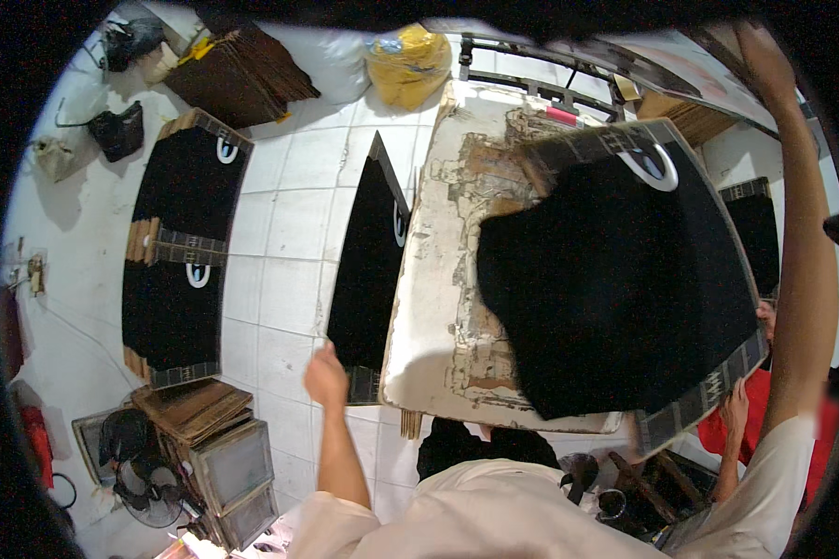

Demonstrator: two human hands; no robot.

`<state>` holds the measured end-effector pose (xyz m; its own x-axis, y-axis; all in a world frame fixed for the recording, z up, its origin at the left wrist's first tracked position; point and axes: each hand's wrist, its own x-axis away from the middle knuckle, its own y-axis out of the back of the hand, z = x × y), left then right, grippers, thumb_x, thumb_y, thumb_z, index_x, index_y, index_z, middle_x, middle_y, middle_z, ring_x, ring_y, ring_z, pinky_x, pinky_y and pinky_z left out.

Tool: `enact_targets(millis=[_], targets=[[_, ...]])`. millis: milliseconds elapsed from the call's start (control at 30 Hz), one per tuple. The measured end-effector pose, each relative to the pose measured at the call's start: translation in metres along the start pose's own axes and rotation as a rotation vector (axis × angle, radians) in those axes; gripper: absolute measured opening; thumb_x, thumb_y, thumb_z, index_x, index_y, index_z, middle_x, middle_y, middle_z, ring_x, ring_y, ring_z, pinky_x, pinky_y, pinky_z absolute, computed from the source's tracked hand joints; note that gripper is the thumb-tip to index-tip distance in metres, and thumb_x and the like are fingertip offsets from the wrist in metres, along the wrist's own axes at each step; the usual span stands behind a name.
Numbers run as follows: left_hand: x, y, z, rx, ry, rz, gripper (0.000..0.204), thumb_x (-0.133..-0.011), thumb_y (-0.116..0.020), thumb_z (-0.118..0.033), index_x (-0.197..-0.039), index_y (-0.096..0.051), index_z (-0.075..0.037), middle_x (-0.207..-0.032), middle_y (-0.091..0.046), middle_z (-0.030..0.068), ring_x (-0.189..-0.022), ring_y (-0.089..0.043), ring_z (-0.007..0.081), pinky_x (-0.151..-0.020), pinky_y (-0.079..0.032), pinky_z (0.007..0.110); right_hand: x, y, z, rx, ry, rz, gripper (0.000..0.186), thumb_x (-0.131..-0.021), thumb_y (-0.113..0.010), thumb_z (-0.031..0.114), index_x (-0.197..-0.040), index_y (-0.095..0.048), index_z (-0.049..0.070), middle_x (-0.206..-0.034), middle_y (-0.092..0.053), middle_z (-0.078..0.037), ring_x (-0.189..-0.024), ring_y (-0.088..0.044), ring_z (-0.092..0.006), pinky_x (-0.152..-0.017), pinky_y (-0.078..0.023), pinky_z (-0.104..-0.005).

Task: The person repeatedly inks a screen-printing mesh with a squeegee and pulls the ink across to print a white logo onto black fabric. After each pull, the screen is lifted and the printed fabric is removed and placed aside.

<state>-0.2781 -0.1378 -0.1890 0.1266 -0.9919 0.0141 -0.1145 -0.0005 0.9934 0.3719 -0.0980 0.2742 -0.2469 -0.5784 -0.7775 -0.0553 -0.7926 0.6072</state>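
Observation:
A black fabric piece [615, 270] on a flat board lies tilted over the worn white table [419, 307]; it has a white ring print and dark patterned bands at both ends. My left hand [326, 374] is closed beside the lower left edge of another black fabric-covered board [364, 279], left of the table; whether it grips that edge I cannot tell. My right hand [764, 56] is raised at the far right, next to a large framed sheet [667, 61]; its fingers are dark and unclear. A co-worker's hand [736, 410] is at the black piece's right edge.
Two more black fabric-covered boards [182, 317] lie at the left. Behind stand stacked brown boards [242, 79], a yellow sack [408, 65] and a metal rail [531, 84]. A fan [149, 489] and framed panels [238, 475] are at the lower left. The co-worker's red sleeve [750, 410] is close on the right.

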Motion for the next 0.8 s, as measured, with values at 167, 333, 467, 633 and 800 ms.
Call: enact_targets(millis=[167,333,467,633,800], targets=[[-0.047,0.198,0.058,0.0,-0.014,-0.08,0.047,-0.106,-0.059,-0.046,-0.105,-0.079,-0.004,-0.103,-0.075,0.0248,-0.097,-0.072,0.0465,-0.081,-0.055,0.054,0.011,0.009,0.006,0.074,-0.078,0.012,0.048,-0.1,-0.06,0.04,-0.081,-0.068,-0.003,-0.074,-0.067,-0.021,-0.072,-0.065,-0.0316,-0.072,-0.05,-0.0449],[-0.048,0.41,0.155,0.171,0.015,-0.121,0.045,-0.107,-0.066,-0.032,-0.087,-0.062,0.008,-0.074,-0.057,-0.0033,-0.076,-0.048,0.0097,-0.067,-0.044,0.033,0.022,0.018,0.011,0.069,-0.146,0.068,0.05,-0.099,-0.057,0.044,-0.083,-0.07,-0.001,-0.081,-0.07,-0.024,-0.08,-0.068,-0.0392,-0.076,-0.051,-0.0499],[-0.034,0.51,0.217,0.492,-0.087,-0.116,0.044,-0.111,-0.061,-0.038,-0.091,-0.065,0.002,-0.079,-0.056,-0.0068,-0.074,-0.047,0.0058,-0.066,-0.039,0.027,0.026,0.024,0.02,0.051,-0.187,0.108,0.052,-0.099,-0.055,0.047,-0.084,-0.072,0.0,-0.087,-0.072,-0.026,-0.087,-0.07,-0.0452,-0.079,-0.051,-0.0539],[-0.016,0.457,0.23,0.688,-0.017,-0.191,0.037,-0.108,-0.065,-0.038,-0.087,-0.069,-0.007,-0.083,-0.061,-0.005,-0.075,-0.05,0.007,-0.069,-0.043,0.028,0.03,0.03,0.027,0.093,-0.272,0.171,0.049,-0.098,-0.054,0.05,-0.095,-0.076,0.007,-0.101,-0.076,-0.023,-0.101,-0.071,-0.0437,-0.087,-0.053,-0.0538],[0.008,0.263,0.168,0.893,0.065,-0.004,0.033,-0.106,-0.069,-0.026,-0.077,-0.057,-0.016,-0.081,-0.051,-0.0104,-0.077,-0.044,0.0062,-0.068,-0.037,0.029,0.035,0.023,0.022,0.231,-0.274,0.109,0.05,-0.096,-0.053,0.054,-0.097,-0.079,0.011,-0.106,-0.077,-0.022,-0.105,-0.072,-0.0435,-0.094,-0.053,-0.0567]])
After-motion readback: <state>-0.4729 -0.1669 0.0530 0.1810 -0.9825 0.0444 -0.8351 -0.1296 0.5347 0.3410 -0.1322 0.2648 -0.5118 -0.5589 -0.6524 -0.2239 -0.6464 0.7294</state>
